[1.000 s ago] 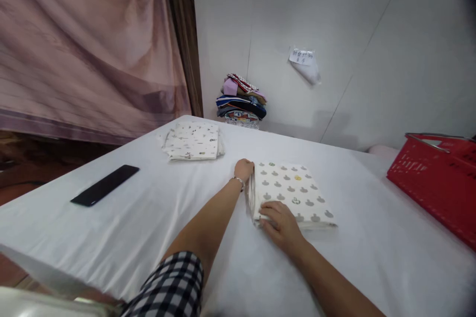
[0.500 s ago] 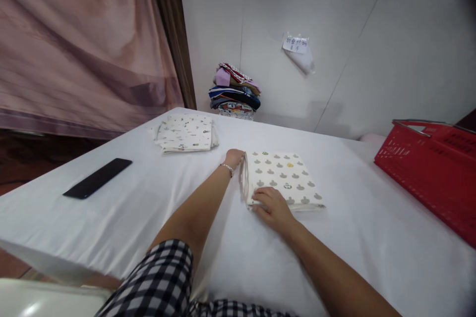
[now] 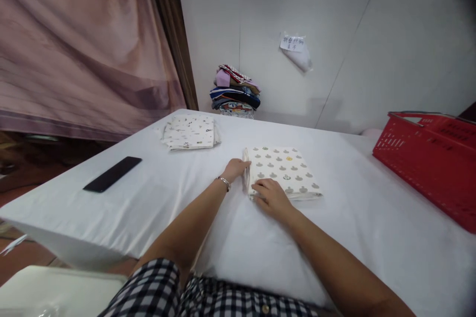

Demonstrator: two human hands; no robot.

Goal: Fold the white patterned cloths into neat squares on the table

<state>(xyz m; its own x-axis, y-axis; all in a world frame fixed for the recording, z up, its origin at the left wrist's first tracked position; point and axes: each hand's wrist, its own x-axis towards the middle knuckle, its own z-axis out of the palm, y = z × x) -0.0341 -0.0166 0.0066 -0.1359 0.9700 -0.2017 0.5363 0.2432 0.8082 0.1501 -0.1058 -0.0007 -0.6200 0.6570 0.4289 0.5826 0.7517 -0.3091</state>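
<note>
The right hand [image 3: 273, 200] pressed the near left corner of the folded duck-print cloth [image 3: 284, 171], fingers slightly curled. The left hand [image 3: 235, 169] touched its left edge, thumb-finger spacing indeterminate. The cloth lay flat on the white table [image 3: 345, 257]. On the wall beyond, a paper label [image 3: 292, 43] bore handwritten Chinese characters, partly legible.

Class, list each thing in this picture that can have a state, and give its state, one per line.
Near cloth: folded, flat
Far cloth: folded
Left hand: touching near cloth's left edge
Right hand: on near cloth's front corner
Black slab: lying flat
Basket: upright, handle down
Clothes: folded, stacked
Sign: up on wall
Curtain: hanging
Table: covered
</note>
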